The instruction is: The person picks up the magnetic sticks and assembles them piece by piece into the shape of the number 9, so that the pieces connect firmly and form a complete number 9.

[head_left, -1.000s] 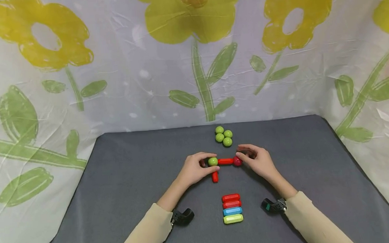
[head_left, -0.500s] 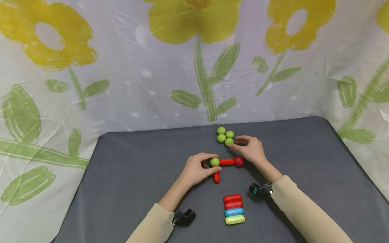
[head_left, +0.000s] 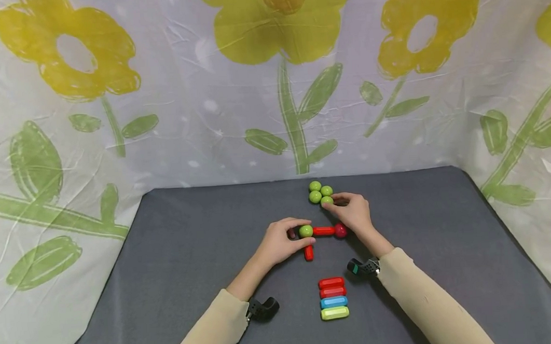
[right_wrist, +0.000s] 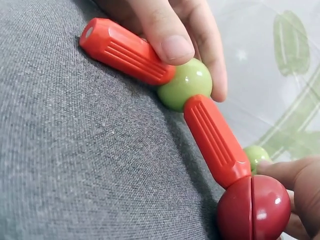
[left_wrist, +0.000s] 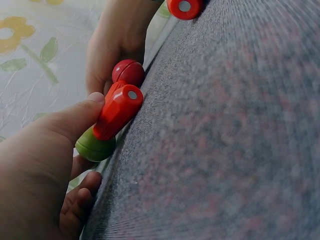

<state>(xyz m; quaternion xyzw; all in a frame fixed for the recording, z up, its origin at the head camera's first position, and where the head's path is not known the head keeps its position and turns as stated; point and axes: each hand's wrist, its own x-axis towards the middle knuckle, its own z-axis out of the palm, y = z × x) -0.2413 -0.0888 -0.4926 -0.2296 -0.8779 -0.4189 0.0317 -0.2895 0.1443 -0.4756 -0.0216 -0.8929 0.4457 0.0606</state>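
Note:
My left hand point(head_left: 280, 240) grips a green ball point(head_left: 306, 231) between thumb and fingers. From that ball one red magnetic stick point(head_left: 324, 231) runs right to a dark red ball point(head_left: 340, 230). A second red magnetic stick point(right_wrist: 127, 50) leaves the same green ball toward me, a metal disc on its free end. At the back, thumb and finger of my right hand point(head_left: 355, 212) pinch the nearest green ball point(head_left: 326, 201) of a small cluster. In the right wrist view that ball is partly hidden behind the joined pieces.
Several sticks lie stacked side by side nearer me: red sticks point(head_left: 331, 283), a blue stick point(head_left: 334, 302) and a yellow-green stick point(head_left: 335, 313). Other green balls point(head_left: 315, 196) sit by the back edge of the grey tabletop point(head_left: 190, 239). A flower-printed curtain point(head_left: 198, 119) hangs behind.
My right hand has left the dark red ball, moved back to the green cluster and taken hold of its nearest ball. My left hand keeps its grip on the joined pieces.

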